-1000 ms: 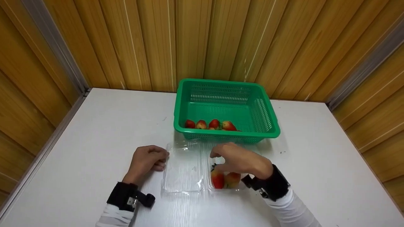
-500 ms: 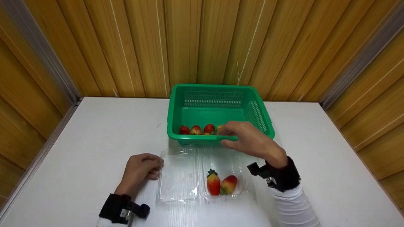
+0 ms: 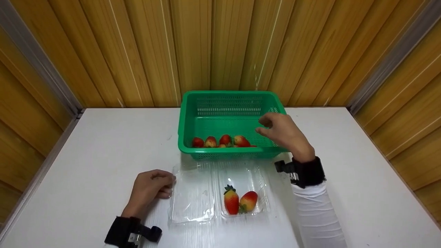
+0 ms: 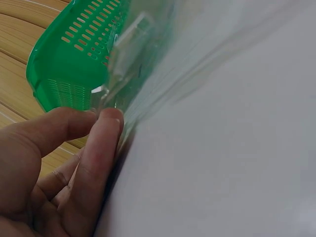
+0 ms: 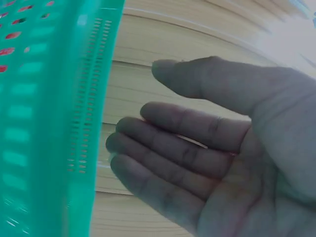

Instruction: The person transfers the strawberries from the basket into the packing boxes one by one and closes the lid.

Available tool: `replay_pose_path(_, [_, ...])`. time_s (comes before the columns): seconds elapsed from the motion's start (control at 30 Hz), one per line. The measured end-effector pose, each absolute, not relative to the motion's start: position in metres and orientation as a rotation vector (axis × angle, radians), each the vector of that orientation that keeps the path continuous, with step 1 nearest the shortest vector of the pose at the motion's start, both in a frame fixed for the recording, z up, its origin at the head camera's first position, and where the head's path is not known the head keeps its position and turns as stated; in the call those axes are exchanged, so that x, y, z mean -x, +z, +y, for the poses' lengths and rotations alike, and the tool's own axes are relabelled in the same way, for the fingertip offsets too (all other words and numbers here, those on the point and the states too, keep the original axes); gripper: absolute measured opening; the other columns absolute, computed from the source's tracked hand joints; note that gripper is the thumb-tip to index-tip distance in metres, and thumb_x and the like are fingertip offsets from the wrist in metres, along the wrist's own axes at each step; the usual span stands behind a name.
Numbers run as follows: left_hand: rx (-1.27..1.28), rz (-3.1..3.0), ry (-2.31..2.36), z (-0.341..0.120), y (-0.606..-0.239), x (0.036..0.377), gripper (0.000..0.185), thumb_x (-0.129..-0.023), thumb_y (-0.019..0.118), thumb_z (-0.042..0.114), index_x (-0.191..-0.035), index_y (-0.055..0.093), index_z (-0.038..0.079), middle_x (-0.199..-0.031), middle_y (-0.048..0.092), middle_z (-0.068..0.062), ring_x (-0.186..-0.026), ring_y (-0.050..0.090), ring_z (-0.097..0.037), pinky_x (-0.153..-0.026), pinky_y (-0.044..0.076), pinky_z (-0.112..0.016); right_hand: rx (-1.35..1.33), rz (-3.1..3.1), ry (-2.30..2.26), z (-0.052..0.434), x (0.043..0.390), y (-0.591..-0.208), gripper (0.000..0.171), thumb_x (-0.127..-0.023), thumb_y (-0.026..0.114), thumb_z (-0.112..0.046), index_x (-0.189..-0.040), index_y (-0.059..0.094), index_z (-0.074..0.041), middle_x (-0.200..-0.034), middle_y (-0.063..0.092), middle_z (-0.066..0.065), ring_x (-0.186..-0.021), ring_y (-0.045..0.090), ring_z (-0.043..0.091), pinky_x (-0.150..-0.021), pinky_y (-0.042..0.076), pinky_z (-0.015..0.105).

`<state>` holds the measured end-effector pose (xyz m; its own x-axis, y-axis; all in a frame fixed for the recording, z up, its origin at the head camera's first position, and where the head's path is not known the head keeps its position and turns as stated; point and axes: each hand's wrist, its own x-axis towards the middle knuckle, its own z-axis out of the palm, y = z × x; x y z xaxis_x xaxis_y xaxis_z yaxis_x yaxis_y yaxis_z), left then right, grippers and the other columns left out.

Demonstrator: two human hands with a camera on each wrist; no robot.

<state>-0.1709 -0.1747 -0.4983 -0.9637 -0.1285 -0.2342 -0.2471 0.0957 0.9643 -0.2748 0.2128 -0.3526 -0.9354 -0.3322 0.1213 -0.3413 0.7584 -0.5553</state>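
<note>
A white tabletop (image 3: pixel 113 148) stretches left of the person's left hand (image 3: pixel 151 186), whose thumb and finger pinch the left edge of an opened clear rectangular plastic container (image 3: pixel 193 199). Two red-and-yellow strawberries (image 3: pixel 231 202) lie in its right half. Behind, more strawberries (image 3: pixel 211 141) sit along the near wall inside a green perforated plastic basket (image 3: pixel 224 150). The right hand (image 3: pixel 284 132), thumb and fingers apart, hovers at its right side.

From my three views I can read no text, brand, number or sign. I find none on the green rectangular plastic basket (image 3: pixel 224 124) or the clear two-part plastic box (image 3: pixel 193 198).
</note>
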Motion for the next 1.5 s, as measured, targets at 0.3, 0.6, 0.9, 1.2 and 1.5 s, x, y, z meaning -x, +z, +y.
replay_pose_path(0.3, [0.400,2.264,2.001,-0.175,-0.499,0.172,0.019,-0.092,0.079,0.007,-0.106,0.077,-0.005,-0.084,0.073,-0.015,-0.064,0.071,-0.023,-0.058,0.065,-0.033,-0.461,-3.075,0.900,0.214,0.291,-0.366,0.041,-0.099,0.075,-0.015,-0.126,0.068,0.014,-0.126,0.068,0.031,-0.117,0.065,0.044,-0.100,0.056,0.057])
replay_pose_path(0.6, [0.409,2.286,1.974,-0.175,-0.498,0.173,0.018,-0.092,0.079,0.008,-0.105,0.077,-0.004,-0.082,0.073,-0.014,-0.062,0.071,-0.022,-0.057,0.065,-0.033,-0.356,-3.200,0.914,0.216,0.300,-0.375,0.047,-0.093,0.081,-0.015,-0.127,0.068,0.014,-0.127,0.068,0.029,-0.111,0.064,0.038,-0.096,0.058,0.053])
replay_pose_path(0.9, [0.409,2.289,1.983,-0.175,-0.499,0.173,0.019,-0.092,0.080,0.009,-0.106,0.078,-0.004,-0.082,0.073,-0.014,-0.062,0.070,-0.021,-0.057,0.065,-0.033,-0.411,-3.269,0.879,0.210,0.305,-0.382,0.044,-0.089,0.087,-0.016,-0.122,0.074,0.010,-0.124,0.072,0.023,-0.110,0.063,0.034,-0.095,0.058,0.048])
replay_pose_path(1.2, [0.410,2.300,1.983,-0.173,-0.499,0.174,0.019,-0.091,0.081,0.009,-0.105,0.078,-0.004,-0.081,0.073,-0.014,-0.062,0.070,-0.021,-0.056,0.064,-0.033,-0.435,-3.295,0.830,0.205,0.309,-0.386,0.039,-0.091,0.084,-0.015,-0.120,0.075,0.009,-0.122,0.072,0.022,-0.109,0.064,0.033,-0.094,0.058,0.048])
replay_pose_path(1.5, [0.415,2.290,2.001,-0.172,-0.500,0.174,0.017,-0.090,0.080,0.008,-0.102,0.078,-0.004,-0.081,0.072,-0.014,-0.061,0.069,-0.020,-0.055,0.064,-0.032,-0.430,-3.326,0.815,0.199,0.311,-0.394,0.030,-0.092,0.081,-0.009,-0.116,0.077,0.006,-0.114,0.073,0.017,-0.095,0.062,0.027,-0.080,0.057,0.037])
